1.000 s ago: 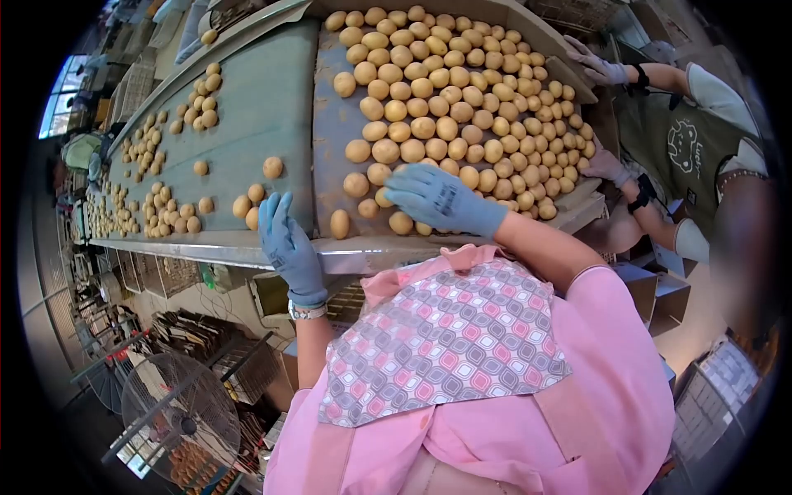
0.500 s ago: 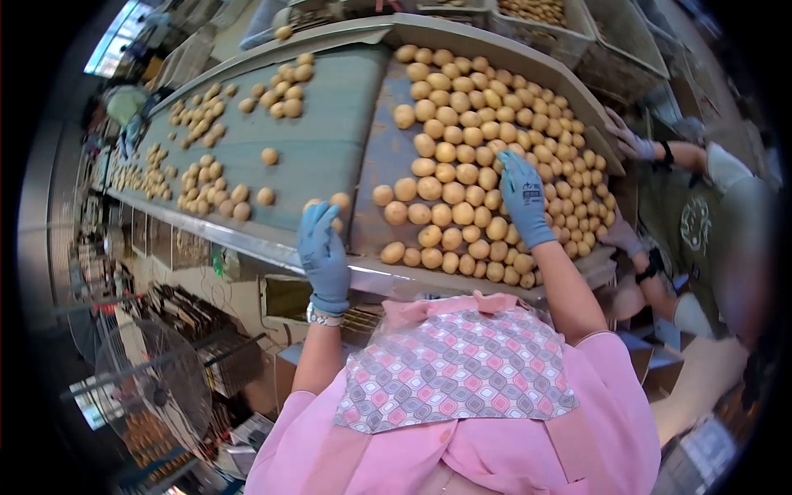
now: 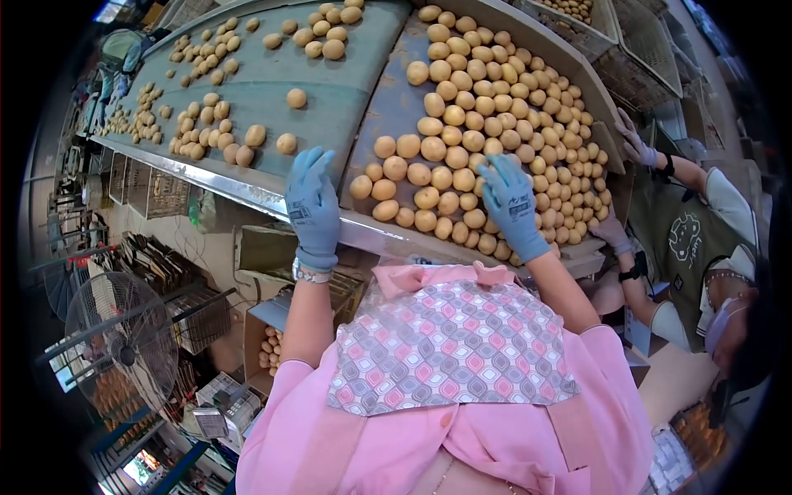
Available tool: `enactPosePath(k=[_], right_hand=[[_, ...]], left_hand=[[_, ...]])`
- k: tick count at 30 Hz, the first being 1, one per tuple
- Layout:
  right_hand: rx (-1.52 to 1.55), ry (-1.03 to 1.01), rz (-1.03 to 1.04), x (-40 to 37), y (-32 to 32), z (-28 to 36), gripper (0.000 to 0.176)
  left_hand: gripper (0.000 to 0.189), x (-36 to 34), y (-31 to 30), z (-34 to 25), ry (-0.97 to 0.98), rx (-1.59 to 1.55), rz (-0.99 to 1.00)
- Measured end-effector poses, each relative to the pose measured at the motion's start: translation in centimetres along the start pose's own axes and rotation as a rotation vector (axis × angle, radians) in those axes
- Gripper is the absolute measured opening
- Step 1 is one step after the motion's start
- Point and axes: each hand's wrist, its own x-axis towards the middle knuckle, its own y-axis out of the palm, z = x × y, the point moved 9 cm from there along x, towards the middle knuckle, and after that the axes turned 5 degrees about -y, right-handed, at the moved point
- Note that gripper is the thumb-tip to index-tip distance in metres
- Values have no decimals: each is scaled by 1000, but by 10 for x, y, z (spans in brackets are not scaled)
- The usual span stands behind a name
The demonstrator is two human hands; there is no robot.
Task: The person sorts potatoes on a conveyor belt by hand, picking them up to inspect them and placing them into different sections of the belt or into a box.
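Many round tan fruits (image 3: 453, 135) lie packed on the grey tray surface, and looser groups of them rest on the green conveyor belt (image 3: 247, 74). My left hand (image 3: 313, 202), in a blue glove, is over the belt's near edge by the metal rim, its fingers stretched out with nothing visible in them. A single fruit (image 3: 286, 143) lies just beyond its fingertips on the left. My right hand (image 3: 510, 198), also gloved in blue, is over the packed fruits with its fingers spread and bent, touching or just above them.
A co-worker (image 3: 689, 239) stands at the right end, gloved hands at the tray's edge. Plastic crates (image 3: 639, 62) stand behind the tray. At the lower left are a large fan (image 3: 124, 351) and a cardboard box (image 3: 256, 330) holding fruits.
The view has shifted. Fruits near my left hand have moved off the belt's end onto the tray side. My left hand is now upright at the rim, and my right hand is nearer the tray's front.
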Motion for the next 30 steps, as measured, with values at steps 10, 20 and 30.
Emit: enactPosePath(k=[10, 20, 30], right_hand=[[136, -35, 101, 3, 42, 46, 38], [638, 245, 76, 9, 14, 39, 47], [295, -21, 92, 25, -3, 43, 47]], left_hand=[[31, 10, -2, 0, 26, 10, -5], [29, 9, 63, -33, 200, 319, 426], [23, 51, 117, -16, 391, 249, 622]])
